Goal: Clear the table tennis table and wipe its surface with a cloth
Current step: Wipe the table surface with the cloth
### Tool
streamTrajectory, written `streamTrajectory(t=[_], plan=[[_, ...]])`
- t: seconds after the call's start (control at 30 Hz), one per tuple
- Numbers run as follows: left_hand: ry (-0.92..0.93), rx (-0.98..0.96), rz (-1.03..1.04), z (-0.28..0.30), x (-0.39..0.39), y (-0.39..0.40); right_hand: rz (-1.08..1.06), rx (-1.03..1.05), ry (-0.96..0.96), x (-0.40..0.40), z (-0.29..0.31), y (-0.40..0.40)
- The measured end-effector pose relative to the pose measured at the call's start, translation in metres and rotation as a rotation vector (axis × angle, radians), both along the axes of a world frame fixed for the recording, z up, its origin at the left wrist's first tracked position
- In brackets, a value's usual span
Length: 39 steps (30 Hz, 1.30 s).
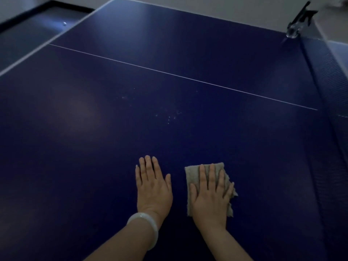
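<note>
The dark blue table tennis table (94, 147) fills the view, with a thin white centre line across it. My right hand (211, 196) lies flat with straight fingers on a beige cloth (192, 176), pressing it onto the surface near the front. My left hand (152, 187) rests flat and bare on the table just left of the cloth, a pale bangle on its wrist. Small pale specks (169, 115) dot the surface ahead of my hands.
The net (331, 87) runs along the right side, held by a clamp post (299, 21) at the far right corner. The table's white edge (56, 32) lies at the far left, with floor beyond it and a small pale ball (65, 23) there.
</note>
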<state>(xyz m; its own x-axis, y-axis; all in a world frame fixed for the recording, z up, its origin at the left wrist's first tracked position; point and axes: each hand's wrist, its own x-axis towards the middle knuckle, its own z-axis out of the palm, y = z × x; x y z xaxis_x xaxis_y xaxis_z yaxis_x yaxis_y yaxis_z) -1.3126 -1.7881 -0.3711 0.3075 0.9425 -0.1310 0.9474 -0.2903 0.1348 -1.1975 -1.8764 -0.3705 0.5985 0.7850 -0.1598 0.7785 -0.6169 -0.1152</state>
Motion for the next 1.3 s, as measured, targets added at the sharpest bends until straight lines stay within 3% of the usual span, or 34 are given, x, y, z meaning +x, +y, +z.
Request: streamTrajectory(t=[0.17,0.27,0.4,0.5,0.63,0.77,0.83,0.97,1.0,1.07,1.2,1.3], plan=[[-0.187,-0.086,-0.129,0.012,-0.029,0.022,0.006,-0.008,-0.045,0.003,-0.005,-0.002],[-0.219,0.023,-0.163,0.019,-0.066,0.061,-0.009,-0.011,-0.021,0.001,-0.002,0.000],[-0.149,0.087,-0.045,0.014,-0.094,0.133,-0.034,-0.009,0.016,0.000,0.000,0.005],[-0.132,0.018,0.083,0.007,-0.091,0.171,-0.057,-0.041,-0.019,-0.001,-0.004,0.007],[-0.037,0.039,0.158,-0.007,-0.076,0.172,-0.239,-0.116,-0.042,-0.004,-0.004,0.024],[-0.017,0.072,0.167,-0.012,-0.075,0.171,-0.423,-0.033,-0.004,-0.009,-0.002,0.081],[-0.014,0.077,0.170,-0.012,-0.075,0.173,-0.291,-0.001,-0.015,-0.013,-0.006,0.117],[-0.016,0.079,0.187,-0.011,-0.073,0.171,0.325,0.082,0.001,-0.011,-0.018,0.155],[-0.021,0.076,0.189,-0.010,-0.073,0.172,0.399,0.079,-0.004,0.003,-0.020,0.158],[-0.027,0.067,0.190,-0.010,-0.073,0.172,0.278,0.050,-0.031,0.049,-0.022,0.162],[-0.022,0.079,0.195,-0.009,-0.072,0.171,-0.249,0.017,0.010,0.119,-0.011,0.188],[-0.012,0.079,0.195,-0.010,-0.072,0.172,-0.247,0.027,0.028,0.093,-0.008,0.221]])
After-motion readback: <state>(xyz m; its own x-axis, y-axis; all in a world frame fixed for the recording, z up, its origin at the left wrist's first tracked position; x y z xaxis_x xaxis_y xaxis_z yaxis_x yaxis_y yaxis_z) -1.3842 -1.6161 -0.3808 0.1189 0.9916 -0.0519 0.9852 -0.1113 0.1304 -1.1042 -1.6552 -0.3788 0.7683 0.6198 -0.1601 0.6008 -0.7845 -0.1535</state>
